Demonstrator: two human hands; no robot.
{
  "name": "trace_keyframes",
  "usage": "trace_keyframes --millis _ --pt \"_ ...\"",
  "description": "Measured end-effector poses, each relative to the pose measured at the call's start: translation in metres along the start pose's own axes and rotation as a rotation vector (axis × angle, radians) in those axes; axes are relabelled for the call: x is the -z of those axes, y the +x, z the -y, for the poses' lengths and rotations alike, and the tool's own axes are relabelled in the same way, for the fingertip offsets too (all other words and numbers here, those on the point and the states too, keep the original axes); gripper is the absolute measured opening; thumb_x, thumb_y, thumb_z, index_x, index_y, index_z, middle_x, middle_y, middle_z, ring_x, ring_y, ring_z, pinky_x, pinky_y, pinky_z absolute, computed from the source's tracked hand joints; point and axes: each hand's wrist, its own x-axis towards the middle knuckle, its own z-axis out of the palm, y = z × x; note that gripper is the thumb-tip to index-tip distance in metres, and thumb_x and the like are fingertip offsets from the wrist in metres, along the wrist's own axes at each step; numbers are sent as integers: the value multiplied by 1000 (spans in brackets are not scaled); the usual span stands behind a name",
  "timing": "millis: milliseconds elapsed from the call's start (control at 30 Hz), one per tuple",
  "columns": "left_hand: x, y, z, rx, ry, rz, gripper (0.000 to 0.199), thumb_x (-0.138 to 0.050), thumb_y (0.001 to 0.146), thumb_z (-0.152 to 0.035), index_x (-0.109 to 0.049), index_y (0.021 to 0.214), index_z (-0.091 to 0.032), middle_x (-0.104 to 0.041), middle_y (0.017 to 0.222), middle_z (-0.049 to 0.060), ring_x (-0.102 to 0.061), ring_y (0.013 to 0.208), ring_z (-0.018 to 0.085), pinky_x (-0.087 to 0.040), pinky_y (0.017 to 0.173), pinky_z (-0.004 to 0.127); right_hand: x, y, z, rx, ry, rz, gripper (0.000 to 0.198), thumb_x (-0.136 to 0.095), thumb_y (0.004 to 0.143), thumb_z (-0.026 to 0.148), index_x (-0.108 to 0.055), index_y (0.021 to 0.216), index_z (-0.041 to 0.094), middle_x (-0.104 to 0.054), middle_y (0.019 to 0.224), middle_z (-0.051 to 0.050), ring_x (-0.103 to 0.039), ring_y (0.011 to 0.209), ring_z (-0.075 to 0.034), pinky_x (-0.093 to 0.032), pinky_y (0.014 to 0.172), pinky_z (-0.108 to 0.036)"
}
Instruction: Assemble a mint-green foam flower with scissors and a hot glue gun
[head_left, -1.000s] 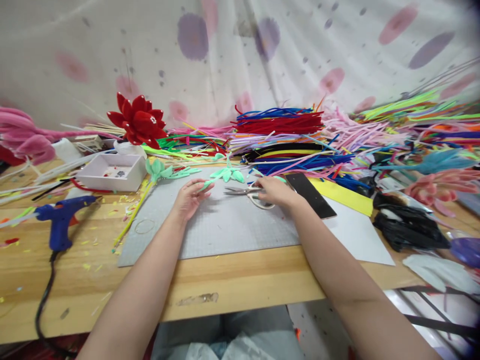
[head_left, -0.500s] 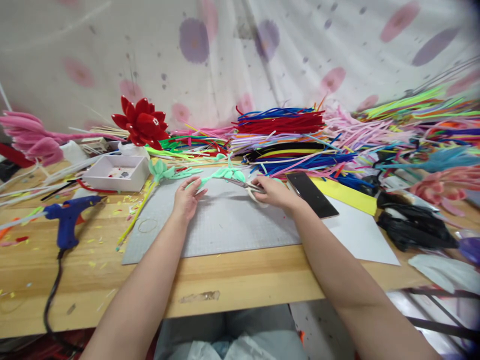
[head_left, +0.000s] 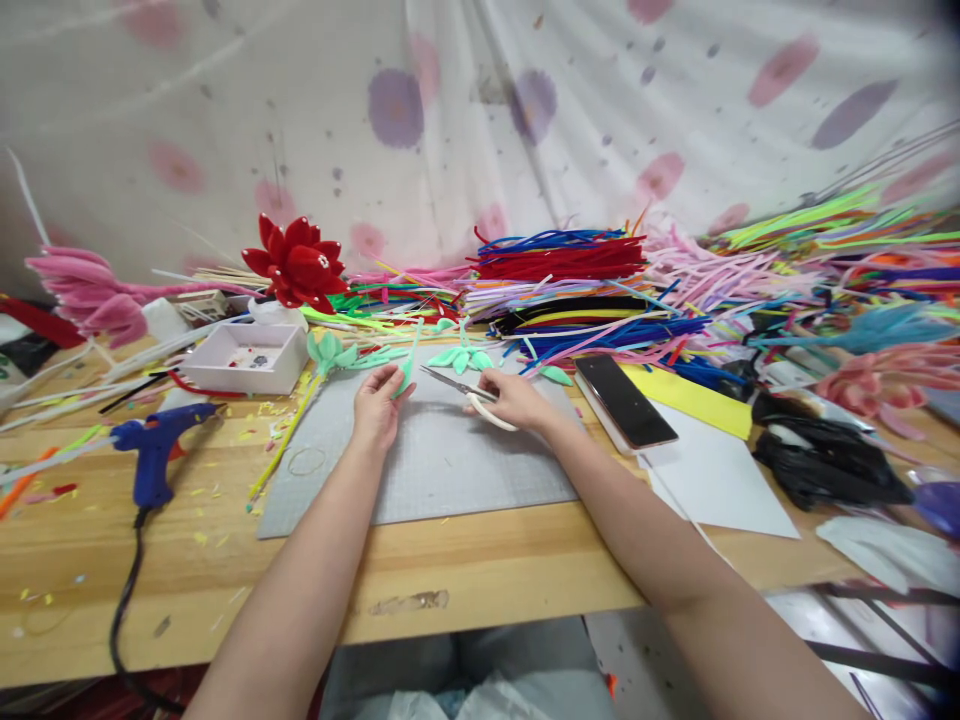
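Observation:
Between the thumb and fingers of my left hand is a mint-green pipe-cleaner leaf, its thin stem pointing up. My right hand grips a pair of scissors with pale handles; the blades point left toward the leaf, apart from it. Behind the blades, several more mint-green leaves lie on the grey cutting mat. A mint-green flower on a yellow stem lies at the mat's left edge.
A blue glue gun and a white box stand left. Bundles of coloured pipe cleaners line the back beside a red flower. To the right lie a phone, yellow card and a black plastic bag.
The green leaf in my left hand has turned from lying sideways to upright. The scissors have moved slightly left and down, away from the leaves on the mat. The view has shifted slightly.

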Motion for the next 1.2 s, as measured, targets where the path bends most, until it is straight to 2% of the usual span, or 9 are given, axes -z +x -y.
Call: trace_keyframes --millis 67,233,433,667,1200 --pt "-1 0 1 8 -39 40 25 -73 60 -18 -56 77 -19 -57 76 -4 -57 74 9 -53 82 37 0 2 3 6 61 21 39 -61 66 55 -52 77 19 -58 72 1 -50 63 -12 -31 55 -22" --pt "-7 -7 4 136 -98 166 16 -64 72 -18 -52 83 -19 -57 73 -4 -57 74 9 -47 89 49 -5 10 15 2 104 -13 42 -60 66 57 -51 78 19 -55 69 3 -46 61 -11 -30 56 -22" --pt "-9 -8 8 203 -160 122 13 -51 78 -8 -50 86 -18 -60 73 -2 -60 73 11 -46 89 53 -17 17 29 21 72 -30 42 -59 66 59 -50 75 20 -54 65 3 -45 59 -11 -28 54 -22" --pt "-8 -6 9 229 -173 85 15 -46 81 -6 -49 88 -19 -63 76 -2 -61 74 12 -45 88 55 -14 18 31 65 -4 -10 40 -61 67 58 -50 70 19 -52 65 2 -41 58 -11 -25 54 -23" --pt "-9 -7 7 284 -189 146 16 -43 83 -6 -51 89 -19 -65 79 0 -63 77 13 -45 90 50 -15 19 29 77 44 -4 41 -62 66 57 -47 67 19 -49 63 2 -39 58 -10 -24 54 -22"
